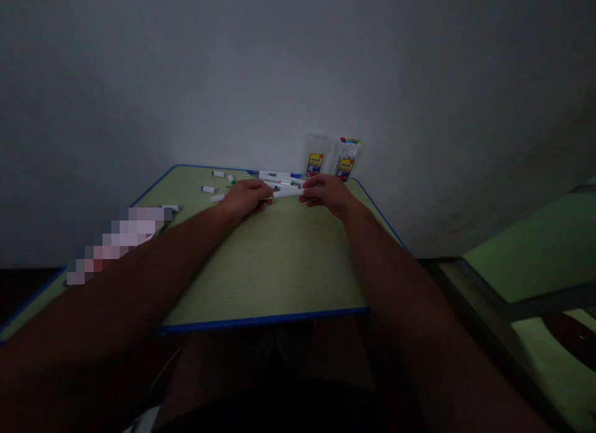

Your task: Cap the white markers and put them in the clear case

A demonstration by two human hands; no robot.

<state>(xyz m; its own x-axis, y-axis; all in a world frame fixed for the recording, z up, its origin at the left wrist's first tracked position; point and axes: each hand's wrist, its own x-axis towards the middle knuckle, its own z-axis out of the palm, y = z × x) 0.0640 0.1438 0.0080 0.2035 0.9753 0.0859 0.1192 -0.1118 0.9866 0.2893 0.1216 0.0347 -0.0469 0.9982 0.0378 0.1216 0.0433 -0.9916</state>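
My left hand (248,198) and my right hand (326,193) face each other over the far half of the table. Between them they hold a white marker (287,193), lying nearly level, with the fingers of each hand closed round one end. Its two ends are hidden by my fingers. Just behind it lie several more white markers (279,174) in a loose group. Left of my left hand are a few short marker caps, among them a white one with a dark end (208,189) and a green-ended one (231,179).
Against the wall stand a clear plastic case (317,148) and a second case (347,156) filled with colourful-ended markers. On the left of the table (279,265) lies a blurred-out item (125,240), with a white marker or cap (171,207) beside it. Blue edging borders the tabletop.
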